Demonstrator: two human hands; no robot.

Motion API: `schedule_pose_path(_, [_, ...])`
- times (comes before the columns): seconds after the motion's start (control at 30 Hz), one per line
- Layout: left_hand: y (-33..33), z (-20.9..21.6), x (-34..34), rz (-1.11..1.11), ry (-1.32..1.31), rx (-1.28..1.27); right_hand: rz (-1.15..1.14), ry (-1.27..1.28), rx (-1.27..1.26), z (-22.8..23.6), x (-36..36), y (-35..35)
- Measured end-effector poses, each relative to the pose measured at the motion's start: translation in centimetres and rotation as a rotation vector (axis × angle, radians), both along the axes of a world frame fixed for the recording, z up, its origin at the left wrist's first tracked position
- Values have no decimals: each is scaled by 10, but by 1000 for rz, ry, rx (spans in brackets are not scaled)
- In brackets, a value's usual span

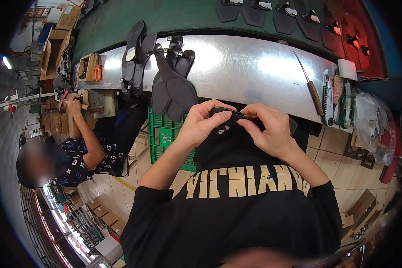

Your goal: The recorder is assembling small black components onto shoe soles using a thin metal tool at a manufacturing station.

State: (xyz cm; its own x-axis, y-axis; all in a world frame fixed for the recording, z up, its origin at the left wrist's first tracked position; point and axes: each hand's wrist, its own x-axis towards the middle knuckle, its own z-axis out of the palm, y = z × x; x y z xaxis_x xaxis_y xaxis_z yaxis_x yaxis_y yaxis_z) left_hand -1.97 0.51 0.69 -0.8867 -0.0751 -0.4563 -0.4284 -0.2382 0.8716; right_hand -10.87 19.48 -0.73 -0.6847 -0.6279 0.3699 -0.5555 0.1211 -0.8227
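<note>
My left hand (206, 123) and my right hand (269, 128) hold a black sandal (234, 121) between them, in front of my body just off the bench edge. Thumbs and fingers of both hands pinch its edge, and a small shiny part shows below the left fingers. The sandal's far end sticks out past my right hand; much of it is hidden. Left of my hands, a fan of dark flat insoles (176, 89) hangs over the edge of the steel bench (250, 62). Several black sandal soles (134, 58) lie heaped behind them.
A green crate (160, 136) stands below the insoles. At the right bench end lie a wooden-handled awl (315, 96), a utility knife (328, 102), scissors (344, 109) and a plastic bag (375, 125). Sandals (257, 11) line a green belt (183, 18). Another person (82, 152) works at left.
</note>
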Motion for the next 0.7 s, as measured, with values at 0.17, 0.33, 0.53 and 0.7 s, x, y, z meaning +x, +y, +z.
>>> schedule_pose_path(0.17, [8,-4,2,125,26,-13,48,-89,22,1,-3,3])
schedule_pose_path(0.33, [16,1,4,105,143,-104,168,-436,27,8,-9,7])
schedule_pose_path(0.53, [12,-3,3,201,182,-188,77,-149,-14,17,-37,9])
schedule_pose_path(0.7, [-17,-36,3,531,89,204,-497,390,212,-12,-86,51])
